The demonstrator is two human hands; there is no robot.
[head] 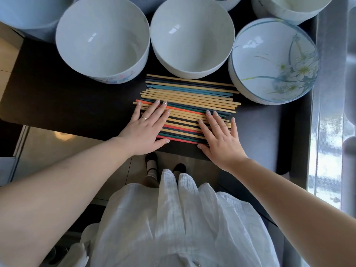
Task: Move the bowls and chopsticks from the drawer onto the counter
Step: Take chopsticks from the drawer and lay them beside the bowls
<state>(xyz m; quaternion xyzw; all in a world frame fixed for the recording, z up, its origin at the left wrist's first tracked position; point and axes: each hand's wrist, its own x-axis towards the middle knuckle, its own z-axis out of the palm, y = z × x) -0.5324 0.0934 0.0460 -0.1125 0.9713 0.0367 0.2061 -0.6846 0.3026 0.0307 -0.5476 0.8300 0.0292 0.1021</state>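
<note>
The chopsticks (187, 108) lie side by side in a flat row on the dark counter (57, 105), running left to right, just in front of the bowls. Both hands lie flat on them with fingers straight and spread: the left hand (146, 130) presses the row's left end, the right hand (219, 137) the right end, neither pinching anything.

Three bowls stand close behind the row: a white bowl (103, 38) at left, a second white bowl (192, 35) in the middle, and a flowered bowl (273, 60) at right, tilted toward the camera and seemingly nested in another. More bowls are cut off by the top edge.

The sticks look light, stiff and smooth, so they probably roll and scatter easily under a flat palm. Squeezing them together from both ends, then closing the fingers round the middle of the bundle, seems the surest hold. The bowls appear to be glazed ceramic: heavier, slippery and breakable, best taken by the rim with a thumb inside or cupped underneath with both hands. The flowered bowl nearly touches the stick tips, so a shove rightward could knock it.
</note>
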